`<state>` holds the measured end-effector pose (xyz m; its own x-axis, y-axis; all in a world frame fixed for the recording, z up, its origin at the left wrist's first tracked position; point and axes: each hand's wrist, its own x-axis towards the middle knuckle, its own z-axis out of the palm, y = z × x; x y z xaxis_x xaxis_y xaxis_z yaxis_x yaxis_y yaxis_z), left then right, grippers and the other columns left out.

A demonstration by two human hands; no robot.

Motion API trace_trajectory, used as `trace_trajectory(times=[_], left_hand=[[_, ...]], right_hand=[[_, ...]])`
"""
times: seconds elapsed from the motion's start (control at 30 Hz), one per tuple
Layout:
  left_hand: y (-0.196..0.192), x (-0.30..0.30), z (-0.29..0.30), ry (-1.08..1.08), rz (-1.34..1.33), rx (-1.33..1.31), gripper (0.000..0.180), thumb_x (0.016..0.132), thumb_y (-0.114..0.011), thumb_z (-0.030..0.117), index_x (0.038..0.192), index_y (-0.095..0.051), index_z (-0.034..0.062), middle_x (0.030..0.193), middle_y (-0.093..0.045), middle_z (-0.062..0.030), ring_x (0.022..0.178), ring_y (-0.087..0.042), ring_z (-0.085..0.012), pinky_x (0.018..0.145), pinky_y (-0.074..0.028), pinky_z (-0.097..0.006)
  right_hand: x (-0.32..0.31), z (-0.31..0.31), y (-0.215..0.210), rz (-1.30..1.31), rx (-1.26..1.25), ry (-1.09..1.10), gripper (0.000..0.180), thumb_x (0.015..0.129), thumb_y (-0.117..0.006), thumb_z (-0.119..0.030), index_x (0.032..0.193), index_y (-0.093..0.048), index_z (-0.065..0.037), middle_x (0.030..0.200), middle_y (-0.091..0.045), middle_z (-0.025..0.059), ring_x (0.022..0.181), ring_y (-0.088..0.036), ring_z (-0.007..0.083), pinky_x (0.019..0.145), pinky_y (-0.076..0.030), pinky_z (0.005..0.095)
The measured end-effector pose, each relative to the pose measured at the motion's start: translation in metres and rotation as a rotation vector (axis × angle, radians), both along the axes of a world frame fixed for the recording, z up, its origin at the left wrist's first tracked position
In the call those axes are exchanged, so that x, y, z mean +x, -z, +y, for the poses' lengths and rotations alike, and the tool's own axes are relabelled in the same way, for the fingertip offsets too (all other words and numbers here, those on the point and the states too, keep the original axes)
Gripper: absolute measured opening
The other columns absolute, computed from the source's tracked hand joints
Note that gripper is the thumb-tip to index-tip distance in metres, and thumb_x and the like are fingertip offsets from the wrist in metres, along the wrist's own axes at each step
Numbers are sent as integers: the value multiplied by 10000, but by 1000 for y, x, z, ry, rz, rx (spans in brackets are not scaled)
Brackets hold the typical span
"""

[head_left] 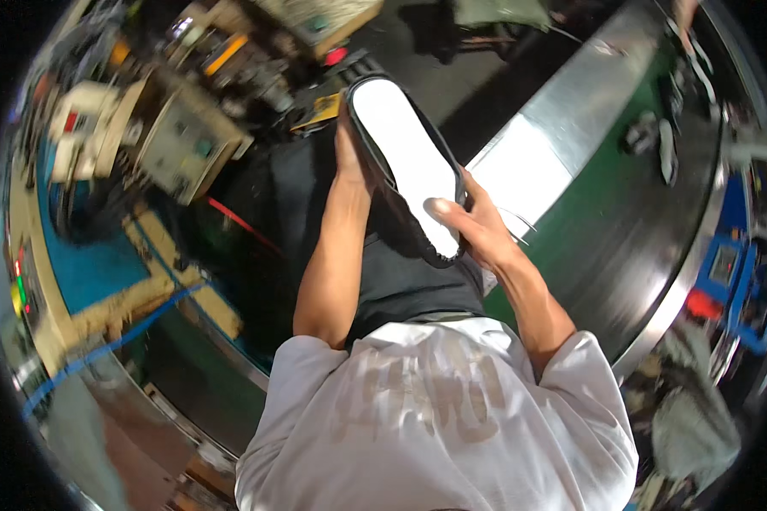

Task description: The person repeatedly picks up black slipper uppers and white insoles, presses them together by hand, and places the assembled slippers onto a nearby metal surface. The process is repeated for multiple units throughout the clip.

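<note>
A black shoe (405, 162) with a white sole facing up is held in front of me, above my dark trousers. My left hand (347, 162) grips its left side near the far end, mostly hidden behind the shoe's edge. My right hand (469, 223) holds the near end, thumb pressed on the white sole. Both forearms come up from my white shirt.
A green conveyor belt (622, 213) with a shiny metal rim (562, 111) runs on my right, carrying shoe parts (656, 140) farther along. Machines and control boxes (183, 140) stand at the left. Another person's arm (683, 17) shows at the top right.
</note>
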<state>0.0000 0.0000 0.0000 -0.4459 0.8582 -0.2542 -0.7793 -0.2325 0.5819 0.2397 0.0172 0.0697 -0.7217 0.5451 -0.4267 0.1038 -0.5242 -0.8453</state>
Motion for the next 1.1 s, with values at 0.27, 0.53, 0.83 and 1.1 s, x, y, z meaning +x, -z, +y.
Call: trace_trajectory(times=[0.27, 0.53, 0.83, 1.1], left_hand=[[-44, -2, -167, -194, 547, -168, 738, 973, -743, 190, 1589, -387, -3, 1435, -571, -111, 1339, -547, -215, 1139, -447, -362], [-10, 38, -215, -212, 202, -99, 889, 881, -639, -22, 1679, -249, 8, 1600, -463, -140, 1498, -437, -245, 1254, -329, -398], [-53, -49, -206, -82, 550, -310, 669, 937, -756, 182, 1541, -520, 17, 1312, -648, -92, 1226, -605, -185, 1122, -445, -340], [-79, -70, -189, 78, 803, -317, 595, 920, -815, 201, 1442, -625, -11, 1316, -662, -122, 1254, -615, -215, 1103, -469, -335]], right_hand=[[-114, -57, 14, -71, 459, -213, 852, 920, -842, -279, 1587, -421, 44, 1436, -629, 220, 1316, -612, 277, 1139, -461, 405], [-96, -76, 15, -212, 439, -339, 667, 1079, -612, -387, 1561, -466, 50, 1396, -656, 254, 1276, -640, 289, 1099, -476, 385], [-84, -80, -5, -190, 761, -514, 732, 1017, -710, -345, 1582, -430, 27, 1434, -616, 332, 1348, -598, 480, 1152, -458, 461], [-151, -46, -15, -77, 779, -484, 806, 921, -798, -383, 1538, -502, 43, 1391, -629, 321, 1287, -624, 431, 1070, -501, 459]])
